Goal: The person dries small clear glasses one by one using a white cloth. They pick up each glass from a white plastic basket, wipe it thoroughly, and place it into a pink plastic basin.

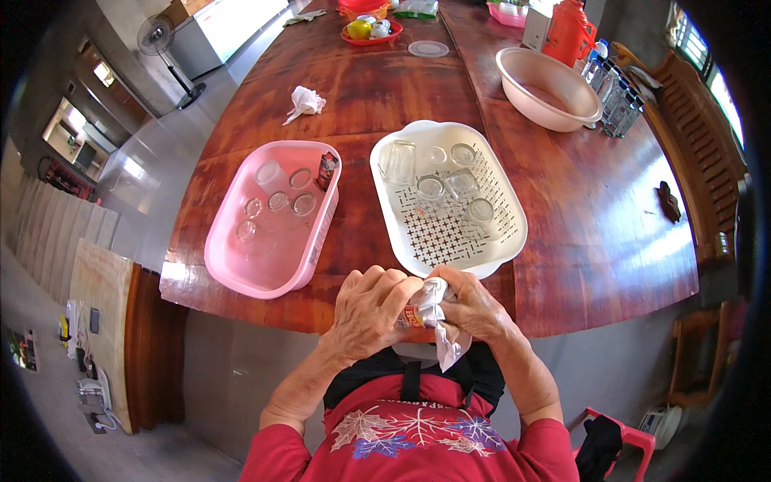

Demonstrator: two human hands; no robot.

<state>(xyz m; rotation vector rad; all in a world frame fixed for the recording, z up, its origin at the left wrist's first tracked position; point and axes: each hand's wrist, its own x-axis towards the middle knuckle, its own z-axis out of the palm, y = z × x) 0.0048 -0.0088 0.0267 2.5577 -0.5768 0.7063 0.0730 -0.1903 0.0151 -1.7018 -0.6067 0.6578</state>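
Note:
At the near table edge, my left hand [372,309] is closed round what looks like a small glass jar [411,316] with an orange-red printed label, mostly hidden by fingers. My right hand [472,307] grips a crumpled white tissue [451,347], pressed against the jar's other end. Just beyond my hands lies a white basket with slotted holes [389,233], holding several clear glass jars [431,187]. To its left stands a pink plastic basin [221,253] with several clear glass containers [303,204] and a dark red packet [327,170] inside.
A crumpled white tissue [305,103] lies behind the pink basin. At the far right are a large pale pink bowl [550,116], a red thermos flask [567,32] and several clear bottles [621,108]. A clear lid [428,48] and red plate with fruit [391,36] are farther back.

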